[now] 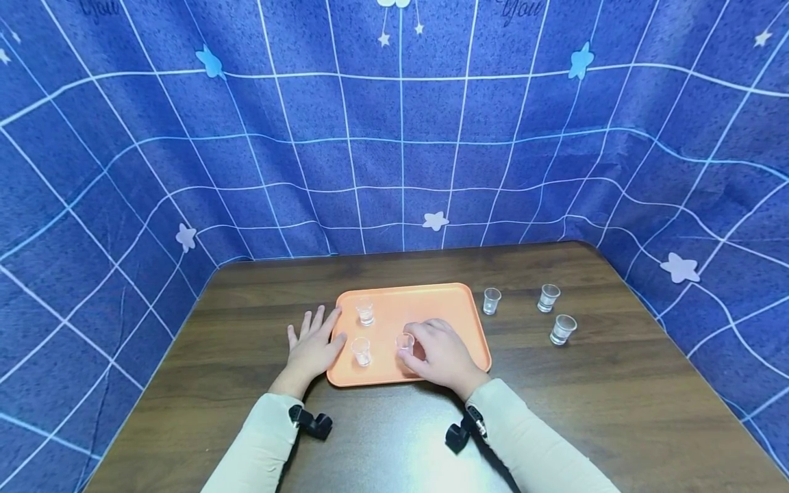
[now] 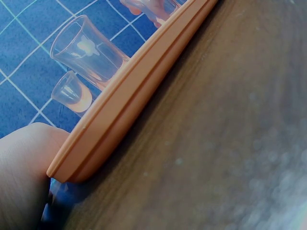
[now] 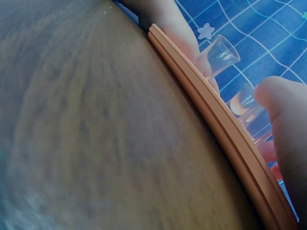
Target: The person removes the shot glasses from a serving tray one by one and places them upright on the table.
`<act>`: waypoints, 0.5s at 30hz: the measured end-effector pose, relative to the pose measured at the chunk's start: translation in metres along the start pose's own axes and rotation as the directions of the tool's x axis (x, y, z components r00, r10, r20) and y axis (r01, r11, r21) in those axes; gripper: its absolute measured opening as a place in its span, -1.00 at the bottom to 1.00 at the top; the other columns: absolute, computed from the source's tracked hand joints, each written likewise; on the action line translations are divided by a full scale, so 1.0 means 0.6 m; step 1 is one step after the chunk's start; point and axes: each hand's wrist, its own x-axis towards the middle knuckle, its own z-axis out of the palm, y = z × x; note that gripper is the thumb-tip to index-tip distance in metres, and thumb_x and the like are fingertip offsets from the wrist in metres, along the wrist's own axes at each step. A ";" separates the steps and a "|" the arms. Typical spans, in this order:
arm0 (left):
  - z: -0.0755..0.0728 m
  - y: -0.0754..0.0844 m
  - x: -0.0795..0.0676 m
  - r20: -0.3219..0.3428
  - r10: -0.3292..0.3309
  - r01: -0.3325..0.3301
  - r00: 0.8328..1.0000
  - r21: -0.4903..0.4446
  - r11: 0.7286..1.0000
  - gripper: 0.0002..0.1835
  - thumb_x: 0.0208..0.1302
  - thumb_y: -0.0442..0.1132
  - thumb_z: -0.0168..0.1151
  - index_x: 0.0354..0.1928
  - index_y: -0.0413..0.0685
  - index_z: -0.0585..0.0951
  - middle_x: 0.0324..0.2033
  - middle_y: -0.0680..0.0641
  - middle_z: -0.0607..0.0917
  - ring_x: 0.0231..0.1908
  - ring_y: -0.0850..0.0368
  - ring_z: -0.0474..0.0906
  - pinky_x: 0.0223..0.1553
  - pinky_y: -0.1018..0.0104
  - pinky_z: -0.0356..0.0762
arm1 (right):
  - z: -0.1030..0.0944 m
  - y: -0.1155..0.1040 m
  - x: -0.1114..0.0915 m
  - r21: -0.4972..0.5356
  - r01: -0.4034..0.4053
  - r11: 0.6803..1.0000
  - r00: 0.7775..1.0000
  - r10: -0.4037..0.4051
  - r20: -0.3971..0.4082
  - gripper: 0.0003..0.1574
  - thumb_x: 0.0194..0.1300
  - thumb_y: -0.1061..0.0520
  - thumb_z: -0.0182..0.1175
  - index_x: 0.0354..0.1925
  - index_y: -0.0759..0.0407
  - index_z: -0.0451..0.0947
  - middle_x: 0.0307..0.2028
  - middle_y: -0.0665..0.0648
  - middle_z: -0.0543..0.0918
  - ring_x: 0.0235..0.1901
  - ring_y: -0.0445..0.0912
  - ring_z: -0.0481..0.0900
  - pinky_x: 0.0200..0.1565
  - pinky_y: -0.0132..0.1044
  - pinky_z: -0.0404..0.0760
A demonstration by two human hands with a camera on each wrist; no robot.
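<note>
An orange tray [image 1: 431, 301] lies on the table with three small clear shot glasses upright on it. One glass [image 1: 366, 313] stands at the back left and another [image 1: 361, 352] at the front left. My right hand [image 1: 445, 352] reaches over the tray and pinches the third glass [image 1: 404, 342] between thumb and fingers; in the right wrist view this glass [image 3: 259, 125] is partly hidden by the thumb. With fingers spread, my left hand [image 1: 311, 349] rests at the tray's left edge. The left wrist view shows its thumb [image 2: 36, 148] by the tray corner.
To the right of the tray, three more shot glasses stand on the wooden table [image 1: 616, 397]: one close to the tray [image 1: 491, 301], one farther back [image 1: 548, 298], one nearer the front [image 1: 563, 329]. A blue curtain [image 1: 370, 164] with white lines hangs behind and along both sides.
</note>
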 end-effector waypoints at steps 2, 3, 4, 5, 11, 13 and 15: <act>0.000 0.001 0.000 0.001 0.002 -0.002 1.000 -0.003 1.000 -0.29 0.51 0.19 -0.11 0.62 0.27 0.06 0.60 -0.22 -0.05 0.56 -0.32 -0.36 0.34 -0.46 -0.63 | 0.000 0.001 -0.001 0.001 -0.007 1.000 1.000 0.007 0.017 -0.59 0.30 -0.22 0.25 -0.09 0.03 0.59 -0.38 -0.12 0.61 -0.20 -0.09 0.59 0.04 -0.16 0.51; 0.000 0.001 0.000 0.001 0.002 -0.002 1.000 -0.004 1.000 -0.29 0.51 0.18 -0.11 0.62 0.28 0.06 0.60 -0.22 -0.05 0.56 -0.32 -0.36 0.34 -0.46 -0.63 | 0.001 0.001 -0.001 -0.003 -0.011 1.000 1.000 0.011 0.022 -0.60 0.31 -0.22 0.25 -0.09 0.02 0.59 -0.37 -0.12 0.62 -0.18 -0.09 0.60 0.05 -0.16 0.51; -0.001 0.002 0.000 0.002 0.001 -0.001 1.000 -0.004 1.000 -0.29 0.51 0.18 -0.11 0.62 0.28 0.06 0.60 -0.22 -0.05 0.56 -0.32 -0.36 0.34 -0.46 -0.63 | 0.001 0.001 -0.001 -0.002 -0.014 1.000 1.000 0.014 0.025 -0.60 0.31 -0.22 0.25 -0.09 0.02 0.58 -0.37 -0.12 0.62 -0.18 -0.09 0.60 0.06 -0.16 0.51; -0.001 0.002 0.000 0.003 0.000 0.000 1.000 -0.004 1.000 -0.29 0.51 0.18 -0.11 0.62 0.27 0.06 0.60 -0.22 -0.05 0.56 -0.32 -0.36 0.34 -0.46 -0.63 | 0.000 0.001 -0.002 -0.004 -0.017 1.000 0.999 0.018 0.028 -0.61 0.31 -0.22 0.25 -0.10 0.01 0.58 -0.37 -0.12 0.62 -0.17 -0.09 0.60 0.06 -0.16 0.51; -0.004 0.003 -0.001 0.006 -0.005 0.005 1.000 0.000 1.000 -0.29 0.51 0.18 -0.12 0.62 0.27 0.06 0.60 -0.22 -0.06 0.56 -0.33 -0.36 0.35 -0.46 -0.62 | -0.003 -0.001 -0.003 -0.008 -0.016 1.000 1.000 0.017 0.015 -0.63 0.30 -0.20 0.26 -0.12 0.02 0.57 -0.34 -0.08 0.65 -0.16 -0.07 0.62 0.09 -0.13 0.52; -0.004 0.003 -0.001 0.008 -0.007 0.007 1.000 0.001 1.000 -0.29 0.51 0.18 -0.12 0.62 0.27 0.06 0.60 -0.22 -0.06 0.56 -0.32 -0.35 0.35 -0.45 -0.62 | -0.004 -0.001 -0.003 -0.010 -0.018 1.000 1.000 0.018 0.015 -0.62 0.31 -0.21 0.25 -0.12 0.02 0.58 -0.30 -0.07 0.67 -0.15 -0.07 0.63 0.11 -0.12 0.51; -0.003 0.003 -0.001 0.009 -0.009 0.009 1.000 -0.001 1.000 -0.29 0.51 0.18 -0.12 0.62 0.27 0.06 0.60 -0.22 -0.06 0.56 -0.32 -0.35 0.35 -0.45 -0.62 | -0.006 -0.001 -0.004 -0.012 -0.023 1.000 1.000 0.023 0.019 -0.62 0.31 -0.21 0.25 -0.12 0.02 0.58 -0.28 -0.07 0.69 -0.14 -0.07 0.64 0.13 -0.12 0.51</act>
